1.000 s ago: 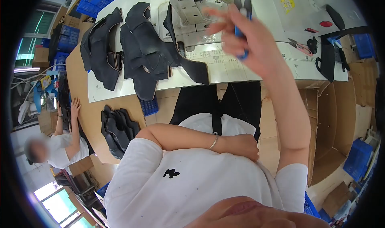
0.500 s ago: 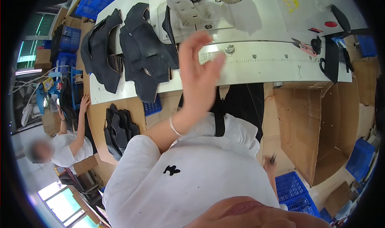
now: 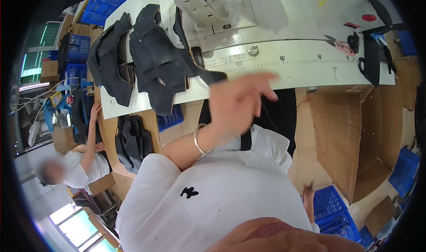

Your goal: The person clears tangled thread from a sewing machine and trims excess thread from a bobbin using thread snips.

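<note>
My left hand (image 3: 237,102), with a bangle at the wrist, hovers over my lap just off the table's front edge. Its fingers are partly blurred but stretched out and apart, with nothing in them. Close above it, the tip of a dark padded fabric piece (image 3: 162,52) reaches the table edge beside the sewing machine (image 3: 202,12). Low at my right side, my right hand (image 3: 307,196) is closed around a small dark pointed tool (image 3: 311,185), whose exact kind I cannot make out.
A second dark fabric piece (image 3: 111,59) lies further left on the white table (image 3: 284,70). Pink-handled scissors (image 3: 341,45) rest at the right. Below stand a large cardboard box (image 3: 337,136) and a blue crate (image 3: 330,207). A co-worker (image 3: 84,163) sits at left.
My left hand has dropped from over the table toward my lap, its fingers swinging to the right. The fabric piece's end now stretches further right along the table edge. My right hand is slightly lower.
</note>
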`<state>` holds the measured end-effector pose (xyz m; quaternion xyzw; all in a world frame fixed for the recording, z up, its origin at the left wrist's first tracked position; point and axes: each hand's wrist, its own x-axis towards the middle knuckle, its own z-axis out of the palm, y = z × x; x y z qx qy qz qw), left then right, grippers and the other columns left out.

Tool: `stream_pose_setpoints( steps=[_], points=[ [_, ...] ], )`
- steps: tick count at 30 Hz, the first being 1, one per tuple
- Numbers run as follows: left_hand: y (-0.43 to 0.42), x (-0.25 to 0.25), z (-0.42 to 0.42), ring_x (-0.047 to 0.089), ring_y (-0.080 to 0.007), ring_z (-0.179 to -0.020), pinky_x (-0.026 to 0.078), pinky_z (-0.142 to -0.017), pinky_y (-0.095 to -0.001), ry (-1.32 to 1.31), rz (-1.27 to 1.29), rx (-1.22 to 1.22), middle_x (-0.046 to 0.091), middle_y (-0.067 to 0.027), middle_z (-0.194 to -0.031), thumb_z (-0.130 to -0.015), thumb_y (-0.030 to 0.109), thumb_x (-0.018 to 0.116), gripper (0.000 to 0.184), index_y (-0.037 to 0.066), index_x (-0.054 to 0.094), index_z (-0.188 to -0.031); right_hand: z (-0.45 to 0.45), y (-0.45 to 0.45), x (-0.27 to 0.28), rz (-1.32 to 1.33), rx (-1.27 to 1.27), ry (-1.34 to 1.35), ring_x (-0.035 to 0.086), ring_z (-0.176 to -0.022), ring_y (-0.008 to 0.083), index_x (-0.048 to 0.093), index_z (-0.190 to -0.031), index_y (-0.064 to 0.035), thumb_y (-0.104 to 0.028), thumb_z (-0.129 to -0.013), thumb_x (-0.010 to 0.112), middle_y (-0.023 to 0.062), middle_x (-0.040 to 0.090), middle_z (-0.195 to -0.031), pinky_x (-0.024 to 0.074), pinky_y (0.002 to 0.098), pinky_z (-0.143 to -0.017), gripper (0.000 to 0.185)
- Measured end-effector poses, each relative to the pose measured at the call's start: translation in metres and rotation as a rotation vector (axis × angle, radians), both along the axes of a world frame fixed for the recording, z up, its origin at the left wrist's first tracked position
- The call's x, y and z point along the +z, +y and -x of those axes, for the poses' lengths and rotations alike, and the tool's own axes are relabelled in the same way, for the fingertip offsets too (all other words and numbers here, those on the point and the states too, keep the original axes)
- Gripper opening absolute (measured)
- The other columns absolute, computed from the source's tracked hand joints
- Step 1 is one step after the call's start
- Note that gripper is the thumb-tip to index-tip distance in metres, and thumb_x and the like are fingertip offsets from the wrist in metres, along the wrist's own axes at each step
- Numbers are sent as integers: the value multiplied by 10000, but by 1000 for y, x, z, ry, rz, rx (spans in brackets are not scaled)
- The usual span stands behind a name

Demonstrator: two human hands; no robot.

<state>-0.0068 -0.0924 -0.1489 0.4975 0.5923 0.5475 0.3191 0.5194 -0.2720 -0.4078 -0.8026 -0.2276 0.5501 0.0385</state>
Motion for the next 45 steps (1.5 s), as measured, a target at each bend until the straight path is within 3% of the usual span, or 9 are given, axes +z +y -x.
stream_pose_setpoints(
  steps=[2,4,14,19,23,26,30,39,45],
  points=[
    [-7,-44,-16,621,-174,-546,492,-478,-275,426,-345,-230,695,-87,-867,-774,47,538,247,-1,635,-996,86,77,3,-135,-24,134,367,-443,19,635,-859,-86,-100,-866,524,-67,438,-592,272,186,-399,112],
    [-16,-37,-41,604,-207,-571,469,-476,-333,674,58,-746,625,-37,-700,-796,100,534,253,63,604,-1036,187,152,75,-337,-40,475,332,-451,10,622,-1081,2,-66,-847,503,-48,488,-631,252,168,-422,272],
    [-40,-98,-111,628,-249,-625,482,-516,-346,690,-122,-1351,588,-67,-609,-765,157,561,104,59,597,-763,450,312,271,-393,433,1513,247,-459,42,606,-1087,6,-254,-923,488,64,657,-818,237,226,-424,329],
    [-39,-101,-106,638,-224,-716,474,-524,-334,737,-52,-1262,614,-49,-684,-786,203,572,140,78,627,-815,420,300,263,-729,470,1195,291,-462,33,595,-906,-18,-209,-928,529,-27,417,-579,243,199,-430,204],
    [-22,-72,-66,599,-206,-681,461,-537,-324,633,-336,-706,597,-28,-730,-769,210,632,124,94,605,-805,330,229,184,-822,421,855,455,-568,49,566,-747,-65,-124,-859,605,52,629,-764,338,204,-477,133],
    [-12,-39,-13,555,-208,-683,464,-573,-296,606,-576,-164,557,-61,-778,-741,158,676,166,64,570,-828,234,164,117,-485,210,349,398,-573,22,523,-717,-85,-114,-842,610,-55,428,-645,275,200,-472,156],
    [15,-15,11,504,-228,-1112,435,-610,-224,-187,-294,448,509,-147,-1209,-850,64,510,356,1,494,-1201,14,8,-5,-427,226,-151,490,-655,109,581,-810,-9,-122,-868,561,0,523,-677,388,272,-578,129],
    [35,11,30,629,-203,-913,432,-518,-209,-998,-111,-66,585,-176,-1143,-975,269,425,402,0,448,-1273,-122,-105,53,59,131,-273,535,-505,204,629,-897,-9,-205,-761,588,97,588,-610,419,358,-479,242],
    [4,-29,-13,591,-167,-582,411,-438,-282,395,-355,-180,634,-51,-754,-802,122,550,186,63,621,-964,61,91,20,-169,69,84,349,-416,65,488,-704,-118,-216,-844,628,-36,387,-525,251,222,-390,221]
  ],
)
